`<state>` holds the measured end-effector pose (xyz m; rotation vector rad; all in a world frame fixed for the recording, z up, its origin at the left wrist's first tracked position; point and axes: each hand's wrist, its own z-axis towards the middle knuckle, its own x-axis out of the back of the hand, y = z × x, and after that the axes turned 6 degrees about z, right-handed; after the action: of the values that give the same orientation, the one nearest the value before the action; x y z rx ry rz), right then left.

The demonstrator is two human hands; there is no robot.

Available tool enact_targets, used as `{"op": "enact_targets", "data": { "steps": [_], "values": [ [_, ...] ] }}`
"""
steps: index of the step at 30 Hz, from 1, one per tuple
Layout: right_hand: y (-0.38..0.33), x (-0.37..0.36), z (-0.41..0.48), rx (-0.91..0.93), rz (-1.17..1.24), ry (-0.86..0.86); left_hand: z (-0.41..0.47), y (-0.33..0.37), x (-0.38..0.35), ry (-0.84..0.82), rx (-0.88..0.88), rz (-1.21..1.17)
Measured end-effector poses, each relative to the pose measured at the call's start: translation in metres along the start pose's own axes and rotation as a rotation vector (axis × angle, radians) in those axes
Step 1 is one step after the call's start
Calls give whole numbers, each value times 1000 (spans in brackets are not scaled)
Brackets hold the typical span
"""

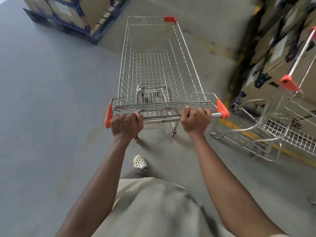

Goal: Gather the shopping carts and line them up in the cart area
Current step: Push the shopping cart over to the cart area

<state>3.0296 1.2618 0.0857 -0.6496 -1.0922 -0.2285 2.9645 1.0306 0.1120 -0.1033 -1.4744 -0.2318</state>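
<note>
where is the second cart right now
In the head view, the second cart stands at the right edge, beside the stacked boxes, right of the held cart.

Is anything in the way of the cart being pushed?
Nothing visible lies straight ahead: the floor in front of the pushed cart is bare. The left hand and right hand both grip its handle. Stacked boxes stand ahead to the left, and a second cart stands close on the right, beside the path.

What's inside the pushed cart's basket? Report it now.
No goods: the basket holds nothing. Through its wire bottom show the cart's lower frame and the grey floor. The near rim bar hides a thin strip.
</note>
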Motion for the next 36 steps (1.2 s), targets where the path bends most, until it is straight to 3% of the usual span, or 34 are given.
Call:
{"op": "enact_targets", "data": {
  "steps": [5,10,26,36],
  "values": [
    [-56,-32,82,-30,-68,-149,106,-20,1,-132,-20,3],
    [-95,-68,178,-54,-183,-335,195,-28,-3,-76,-11,-53],
    [-219,-207,456,160,-157,-394,460,-38,-40,13,245,-16],
    [-318,-288,556,384,-157,-462,553,-83,-54,61,433,-26]
  ]
}}
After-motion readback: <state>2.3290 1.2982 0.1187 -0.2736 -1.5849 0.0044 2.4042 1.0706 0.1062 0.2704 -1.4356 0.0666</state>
